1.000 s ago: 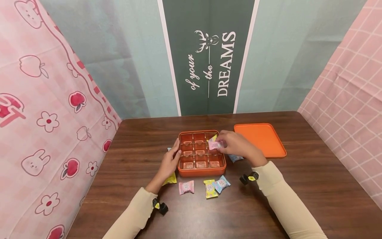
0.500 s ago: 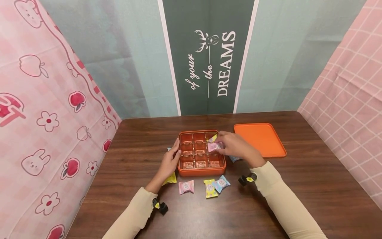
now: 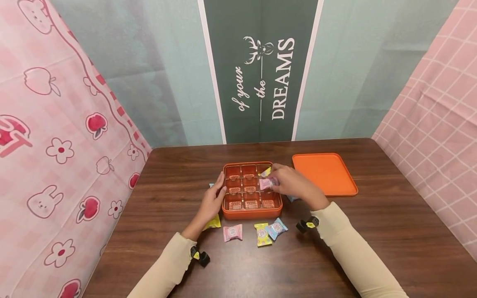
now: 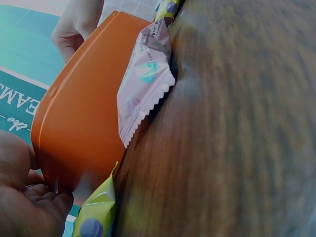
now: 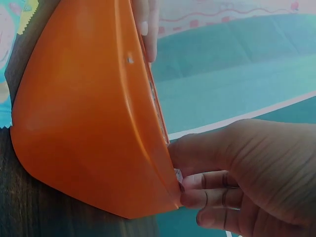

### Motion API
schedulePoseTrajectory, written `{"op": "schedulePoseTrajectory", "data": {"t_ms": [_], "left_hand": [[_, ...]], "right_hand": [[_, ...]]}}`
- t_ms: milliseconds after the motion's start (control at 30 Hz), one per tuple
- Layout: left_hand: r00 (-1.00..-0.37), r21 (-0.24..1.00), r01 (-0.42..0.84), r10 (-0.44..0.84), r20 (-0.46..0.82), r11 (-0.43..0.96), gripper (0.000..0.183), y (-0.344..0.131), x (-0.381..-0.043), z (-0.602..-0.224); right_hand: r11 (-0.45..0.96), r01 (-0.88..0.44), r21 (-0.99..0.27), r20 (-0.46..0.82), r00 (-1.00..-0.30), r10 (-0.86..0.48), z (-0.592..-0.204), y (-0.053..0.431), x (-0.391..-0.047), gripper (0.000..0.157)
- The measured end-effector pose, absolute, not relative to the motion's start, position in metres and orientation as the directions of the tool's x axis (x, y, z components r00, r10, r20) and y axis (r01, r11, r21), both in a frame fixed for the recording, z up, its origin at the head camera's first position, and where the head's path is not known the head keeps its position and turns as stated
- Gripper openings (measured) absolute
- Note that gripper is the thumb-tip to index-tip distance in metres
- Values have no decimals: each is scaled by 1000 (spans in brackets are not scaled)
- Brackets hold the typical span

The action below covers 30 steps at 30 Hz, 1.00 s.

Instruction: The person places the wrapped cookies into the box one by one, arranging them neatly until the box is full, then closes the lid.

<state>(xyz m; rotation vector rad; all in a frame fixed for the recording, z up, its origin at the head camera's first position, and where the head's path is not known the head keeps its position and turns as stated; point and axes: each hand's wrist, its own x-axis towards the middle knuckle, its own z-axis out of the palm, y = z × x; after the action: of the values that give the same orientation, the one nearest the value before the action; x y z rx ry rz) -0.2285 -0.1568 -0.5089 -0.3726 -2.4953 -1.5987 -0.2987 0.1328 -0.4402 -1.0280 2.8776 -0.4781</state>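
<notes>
My right hand [image 3: 292,181] pinches a pink wrapped candy [image 3: 266,183] over the right column of an orange box [image 3: 251,214] with a clear divided insert. In the right wrist view, thumb and fingers meet at the box rim, mostly hiding the candy. A yellow candy [image 3: 265,172] sits in the back right compartment. My left hand [image 3: 210,203] rests along the left side of the box, its fingers fairly straight against the wall. The left wrist view has that hand touching the box corner, beside a yellow-green packet [image 4: 96,210] on the table.
In front of the box lie a pink candy [image 3: 232,232], a yellow candy [image 3: 263,235] and a blue candy [image 3: 277,229]. Another yellow packet [image 3: 213,222] is partly behind the left wrist. A blue packet [image 3: 292,198] shows under the right hand. The orange lid [image 3: 326,174] lies at the back right.
The right hand has shifted slightly, and the pink candy it pinches has moved a little within the same spot over the box. The left hand stays put.
</notes>
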Motion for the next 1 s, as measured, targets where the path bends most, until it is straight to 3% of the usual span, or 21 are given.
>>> {"op": "schedulePoseTrajectory", "data": {"t_ms": [267, 1000], "left_hand": [[-953, 861, 304, 126, 276, 407, 49, -157, -230, -509], [-956, 863, 295, 129, 265, 411, 49, -157, -231, -511]], "right_hand": [[693, -631, -348, 90, -759, -645, -441, 131, -300, 19], [695, -635, -338, 87, -756, -648, -442, 130, -300, 20]]}}
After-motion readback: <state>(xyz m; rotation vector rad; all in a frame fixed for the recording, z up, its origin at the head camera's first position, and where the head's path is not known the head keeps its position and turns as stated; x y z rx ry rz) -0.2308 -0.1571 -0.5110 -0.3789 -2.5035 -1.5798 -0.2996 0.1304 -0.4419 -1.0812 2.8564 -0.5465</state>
